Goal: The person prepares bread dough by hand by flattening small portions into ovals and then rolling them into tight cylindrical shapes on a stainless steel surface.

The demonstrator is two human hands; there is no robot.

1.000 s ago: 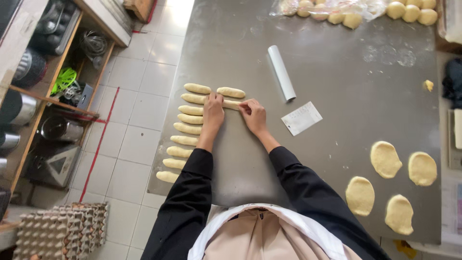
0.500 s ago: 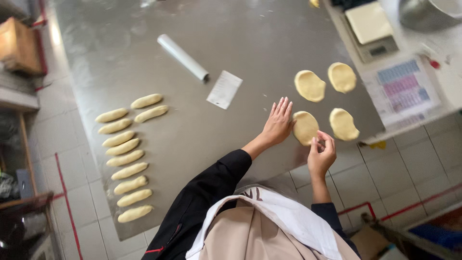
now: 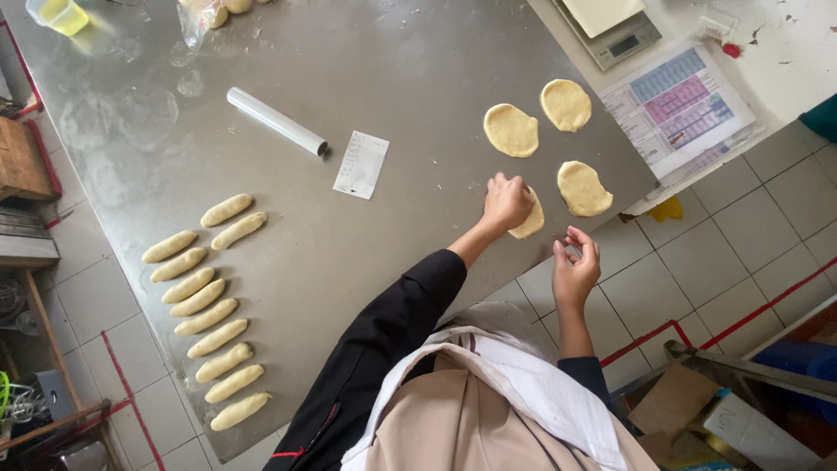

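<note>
Dough disc in hand: a flat oval dough disc [image 3: 532, 220] is pressed under the left hand [image 3: 506, 201] at the near right edge of the steel table [image 3: 410, 105]; only its right rim is seen.
Left hand: laid closed over the disc, knuckles up.
Right hand [image 3: 575, 267]: held off the table edge, just right of and below the disc, fingers pinched together; whether anything is held cannot be told.
Nearer hand: the left, already touching.
Other discs [image 3: 512, 130]: three are laid beyond, long axes roughly across the table.
Rolled sticks [image 3: 205, 319]: placed in a column far left, well apart.
Paper slip [image 3: 361, 164]: white rectangle, beside a white tube [image 3: 275, 120].
Chart [image 3: 678, 109]: coloured printed sheet on the right counter, beside a scale [image 3: 613, 28].
</note>
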